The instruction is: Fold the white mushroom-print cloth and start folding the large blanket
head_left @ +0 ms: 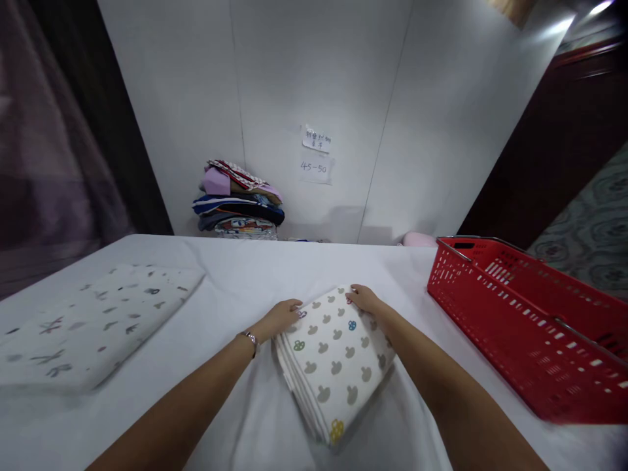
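Observation:
A folded white cloth with grey, green, blue and yellow mushroom-like prints (333, 363) lies on the white table (245, 275) in front of me. My left hand (280, 316) rests on its far left corner, fingers curled onto the edge. My right hand (364, 299) lies on the far right corner, fingers bent over the fabric. Both hands press on the cloth, and neither lifts it. A bracelet sits on my left wrist.
A red plastic basket (530, 314) stands at the right of the table. A second folded white printed cloth (93, 320) lies at the left. A stack of folded colourful fabrics (239, 199) sits against the white back wall, under paper notes (316, 154).

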The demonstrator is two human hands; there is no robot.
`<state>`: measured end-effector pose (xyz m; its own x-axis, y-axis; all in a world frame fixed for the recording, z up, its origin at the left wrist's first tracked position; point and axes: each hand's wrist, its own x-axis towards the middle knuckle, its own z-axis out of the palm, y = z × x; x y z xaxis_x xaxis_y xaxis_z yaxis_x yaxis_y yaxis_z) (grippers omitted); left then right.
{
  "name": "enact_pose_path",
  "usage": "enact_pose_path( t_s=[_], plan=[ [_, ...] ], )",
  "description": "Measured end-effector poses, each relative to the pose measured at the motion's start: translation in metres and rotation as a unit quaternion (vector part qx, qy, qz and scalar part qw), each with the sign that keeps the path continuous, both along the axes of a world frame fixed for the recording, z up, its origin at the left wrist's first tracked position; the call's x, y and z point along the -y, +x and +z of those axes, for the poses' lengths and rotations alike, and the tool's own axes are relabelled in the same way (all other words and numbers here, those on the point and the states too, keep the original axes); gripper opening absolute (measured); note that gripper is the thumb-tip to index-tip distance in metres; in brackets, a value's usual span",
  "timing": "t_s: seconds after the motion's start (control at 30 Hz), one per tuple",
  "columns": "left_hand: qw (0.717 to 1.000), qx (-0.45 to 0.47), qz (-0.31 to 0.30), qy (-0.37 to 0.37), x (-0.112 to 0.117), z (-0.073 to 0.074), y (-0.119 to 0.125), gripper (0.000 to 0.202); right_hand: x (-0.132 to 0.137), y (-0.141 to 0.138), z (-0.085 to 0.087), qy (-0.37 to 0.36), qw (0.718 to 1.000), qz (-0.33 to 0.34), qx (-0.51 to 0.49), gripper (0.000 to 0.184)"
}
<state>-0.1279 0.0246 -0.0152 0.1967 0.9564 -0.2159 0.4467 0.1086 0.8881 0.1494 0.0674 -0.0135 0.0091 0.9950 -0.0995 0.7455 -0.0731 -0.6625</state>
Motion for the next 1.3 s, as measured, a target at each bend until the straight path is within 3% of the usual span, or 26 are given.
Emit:
enact_pose_path(
  t_s=[0.1,0.2,0.33,0.53,0.7,0.8,0.9,1.13,1.3],
  plan=[
    [0.998,-0.033,-0.009,0.054,-0.001,-0.012,-0.007,0.046,0.004,-0.003,-0.013,0.046,0.998,0.015,0.034,0.05],
    [0.992,-0.075,0.005,0.1,0.0,-0.024,-0.016,0.047,0.011,-0.005,-0.024,0.106,0.987,0.091,0.079,0.053],
    [0.995,-0.011,0.016,0.095,0.006,-0.034,-0.024,0.044,0.016,-0.007,-0.03,0.122,0.973,0.15,0.122,0.053],
    [0.997,0.039,0.042,0.061,0.026,-0.02,-0.03,0.04,0.03,-0.017,-0.013,0.146,0.971,0.13,0.141,0.05],
    [0.995,0.027,0.067,0.075,0.037,-0.009,-0.034,0.034,0.083,-0.062,0.007,0.231,0.949,0.209,0.056,0.027],
    [0.991,0.036,0.099,0.081,0.038,-0.012,-0.032,0.032,0.119,-0.091,0.015,0.173,0.949,0.257,0.051,0.015],
    [0.989,0.039,0.115,0.087,0.037,-0.017,-0.029,0.03,0.142,-0.108,0.018,0.109,0.957,0.248,0.104,0.013],
    [0.986,-0.069,0.128,0.088,0.036,-0.02,-0.024,0.029,0.162,-0.115,0.018,0.073,0.96,0.216,0.165,0.012],
    [0.986,-0.066,0.12,0.1,0.039,-0.019,-0.021,0.024,0.169,-0.113,0.018,0.077,0.955,0.217,0.186,0.01]
  ],
)
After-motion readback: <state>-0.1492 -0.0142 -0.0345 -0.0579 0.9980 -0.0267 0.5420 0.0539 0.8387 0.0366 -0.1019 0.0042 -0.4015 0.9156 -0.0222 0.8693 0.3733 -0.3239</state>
